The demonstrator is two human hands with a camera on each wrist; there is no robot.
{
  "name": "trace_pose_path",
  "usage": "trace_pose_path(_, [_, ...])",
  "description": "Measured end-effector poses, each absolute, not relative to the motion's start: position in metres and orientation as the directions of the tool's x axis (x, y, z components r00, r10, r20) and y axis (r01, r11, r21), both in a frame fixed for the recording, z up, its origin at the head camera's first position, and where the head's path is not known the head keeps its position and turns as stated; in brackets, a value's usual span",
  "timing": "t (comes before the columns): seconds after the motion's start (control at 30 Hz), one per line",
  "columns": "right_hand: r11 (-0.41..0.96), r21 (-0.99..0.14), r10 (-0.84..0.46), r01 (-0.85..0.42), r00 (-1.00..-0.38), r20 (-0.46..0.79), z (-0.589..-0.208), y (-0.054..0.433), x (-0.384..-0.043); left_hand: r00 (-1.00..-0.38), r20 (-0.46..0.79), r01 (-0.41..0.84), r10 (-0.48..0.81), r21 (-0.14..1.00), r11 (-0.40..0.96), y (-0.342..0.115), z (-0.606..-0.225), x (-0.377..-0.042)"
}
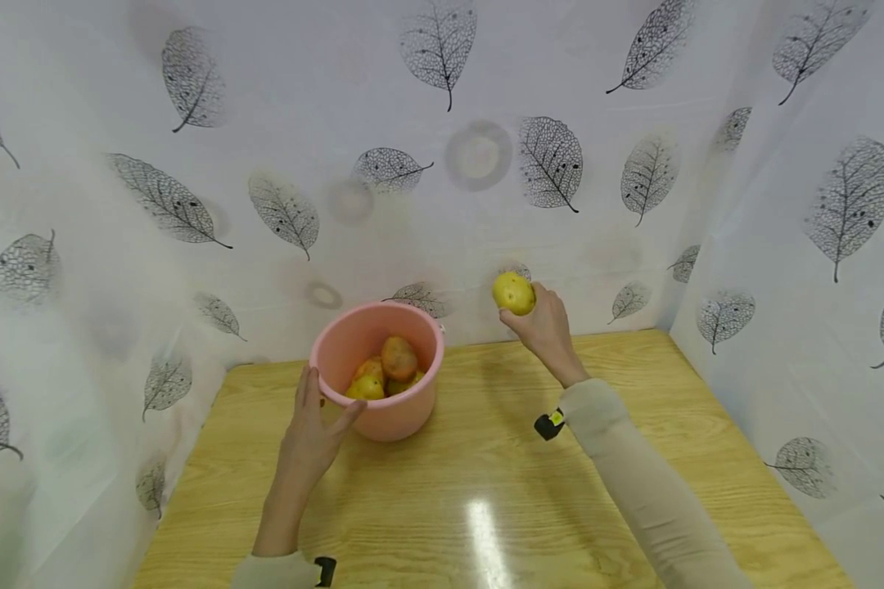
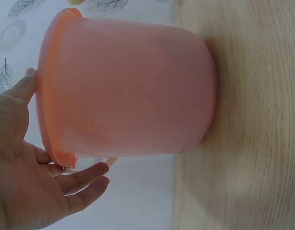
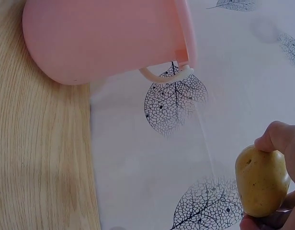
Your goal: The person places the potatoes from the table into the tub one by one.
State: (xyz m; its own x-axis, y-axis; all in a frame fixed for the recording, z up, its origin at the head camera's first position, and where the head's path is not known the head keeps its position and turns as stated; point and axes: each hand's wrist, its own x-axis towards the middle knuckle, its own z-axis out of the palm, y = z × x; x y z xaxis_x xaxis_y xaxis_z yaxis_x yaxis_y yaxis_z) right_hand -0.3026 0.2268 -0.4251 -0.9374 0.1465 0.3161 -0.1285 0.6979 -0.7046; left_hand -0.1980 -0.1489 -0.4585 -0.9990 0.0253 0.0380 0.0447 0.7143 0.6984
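Observation:
In the head view my right hand (image 1: 548,327) holds a yellow potato (image 1: 514,293) up above the back of the table, right of the bucket. The right wrist view shows the thumb on top of this potato (image 3: 262,181) and fingertips under it. The pink bucket (image 1: 394,421) stands upright at the left. Several yellow and orange-brown potatoes (image 1: 399,358) lie in its bottom. My left hand (image 1: 313,438) holds the bucket's near-left rim, thumb and fingers spread along it. In the left wrist view two fingers (image 2: 87,184) extend past the rim, off the bucket wall.
A light wooden table (image 1: 486,466) carries the bucket. White sheeting (image 1: 479,229) printed with dark leaves rises close behind it and along both sides. A pale handle (image 3: 159,76) hangs from the bucket's rim.

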Motion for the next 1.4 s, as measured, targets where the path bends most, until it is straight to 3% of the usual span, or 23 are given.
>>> trace_pose_path(0.6, [0.68, -0.703, 0.064, -0.21, -0.938, 0.342, -0.409, 0.165, -0.302, -0.999, 0.034, 0.039, 0.021, 0.696, 0.717, -0.149, -0.462, -0.2])
trace_pose_path(1.4, [0.681, -0.683, -0.126, -0.264, -0.961, 0.245, -0.406, 0.065, -0.289, -1.0, 0.0, 0.01, 0.014, 0.703, 0.711, -0.148, -0.457, -0.198])
